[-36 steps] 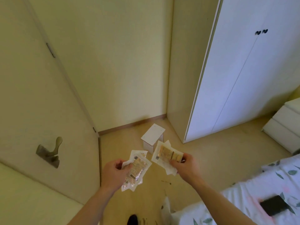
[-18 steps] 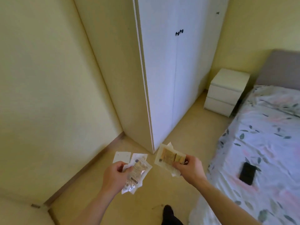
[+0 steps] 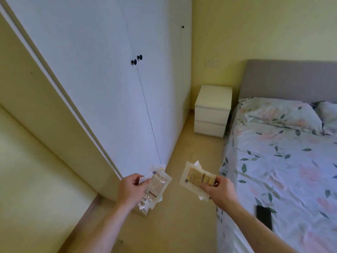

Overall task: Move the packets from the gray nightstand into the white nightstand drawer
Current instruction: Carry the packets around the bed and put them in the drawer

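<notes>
**Packets in both hands, white nightstand ahead**

The person's left hand (image 3: 131,189) grips a small stack of clear packets (image 3: 155,187), fingers curled round their near edge; the stack fans down and away from the palm. The right hand (image 3: 219,191) pinches a second set of pale packets (image 3: 196,178) by their right edge, thumb on top. How many packets each hand holds cannot be told from this view. The two bundles are held apart over a strip of bare wooden floor (image 3: 184,225).

That strip runs forward between the white wardrobe (image 3: 102,84) on the left and the edge of the bed (image 3: 277,170) on the right. At its far end stands the white nightstand (image 3: 212,110), both drawers closed, set just beside the bed's gray headboard (image 3: 290,79) and near the wardrobe's corner. A dark phone (image 3: 264,217) lies on the floral bedcover near the right forearm.
</notes>
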